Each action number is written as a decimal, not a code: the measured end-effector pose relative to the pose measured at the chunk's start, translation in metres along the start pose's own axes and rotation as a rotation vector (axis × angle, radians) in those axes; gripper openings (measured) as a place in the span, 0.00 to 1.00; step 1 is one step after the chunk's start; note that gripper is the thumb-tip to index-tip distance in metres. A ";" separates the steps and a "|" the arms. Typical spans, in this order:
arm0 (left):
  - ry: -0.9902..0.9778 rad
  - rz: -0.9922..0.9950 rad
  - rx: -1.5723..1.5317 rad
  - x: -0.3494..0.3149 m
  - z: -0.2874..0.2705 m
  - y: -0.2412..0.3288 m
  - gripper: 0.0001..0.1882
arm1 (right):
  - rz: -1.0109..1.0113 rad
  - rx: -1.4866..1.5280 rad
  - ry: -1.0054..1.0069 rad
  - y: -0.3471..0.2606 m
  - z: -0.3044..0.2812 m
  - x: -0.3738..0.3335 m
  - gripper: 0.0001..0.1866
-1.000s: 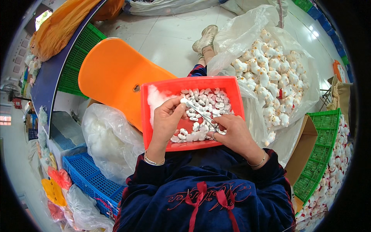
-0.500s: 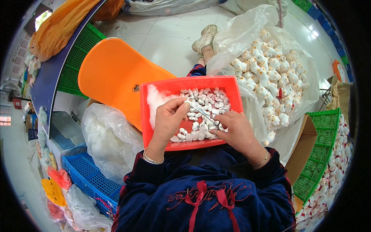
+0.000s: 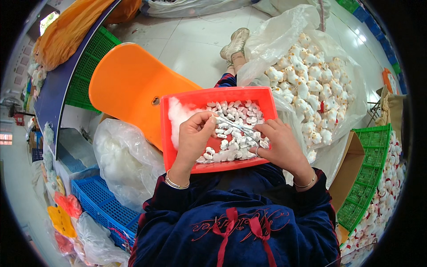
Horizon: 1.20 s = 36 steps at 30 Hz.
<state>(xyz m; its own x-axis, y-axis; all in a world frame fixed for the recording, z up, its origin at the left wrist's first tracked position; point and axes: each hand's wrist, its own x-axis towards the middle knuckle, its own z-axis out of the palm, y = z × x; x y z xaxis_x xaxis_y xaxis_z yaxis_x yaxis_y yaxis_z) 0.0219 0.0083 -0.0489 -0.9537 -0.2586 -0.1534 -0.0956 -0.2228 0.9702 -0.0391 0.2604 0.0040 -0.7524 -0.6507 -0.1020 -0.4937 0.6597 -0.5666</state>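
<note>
My left hand (image 3: pixel 195 132) pinches a small white fabric piece (image 3: pixel 216 119) between thumb and forefinger, over the red tray (image 3: pixel 166 147). The tips of silver scissor-handled forceps (image 3: pixel 240 126) reach into or against that piece; my fingers partly hide where they meet. My right hand (image 3: pixel 281 144) is closed on the handles of the forceps, which are spread a little apart. Beneath both hands, many small white pieces (image 3: pixel 233 147) lie in the tray. A tuft of white stuffing (image 3: pixel 177 116) rests along the tray's left side.
An orange chair (image 3: pixel 129 93) stands beyond the tray's left side. Nearby is a clear bag of stuffing (image 3: pixel 122 155) with a blue crate (image 3: pixel 104 200). On the right, a big plastic bag holds white plush toys (image 3: pixel 311 84); a green crate (image 3: pixel 367 164) and cardboard stand nearer.
My right hand has moved a little right and turned, and the forceps' handles have spread wider. My left hand keeps nearly the same place and pinch.
</note>
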 end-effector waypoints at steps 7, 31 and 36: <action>0.020 0.043 0.068 -0.005 0.007 0.005 0.10 | -0.072 -0.060 0.067 -0.004 0.003 0.003 0.25; -0.104 -0.045 0.110 0.000 0.002 0.005 0.10 | -0.051 -0.059 -0.052 -0.006 0.001 0.002 0.18; -0.095 -0.108 -0.054 0.000 -0.001 0.007 0.07 | -0.041 0.163 -0.148 0.008 -0.006 0.008 0.16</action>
<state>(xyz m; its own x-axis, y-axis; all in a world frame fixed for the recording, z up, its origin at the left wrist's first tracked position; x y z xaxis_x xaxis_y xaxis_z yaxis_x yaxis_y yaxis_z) 0.0216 0.0059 -0.0424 -0.9617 -0.1411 -0.2351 -0.1858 -0.2950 0.9373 -0.0514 0.2628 0.0034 -0.6548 -0.7319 -0.1886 -0.4366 0.5699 -0.6961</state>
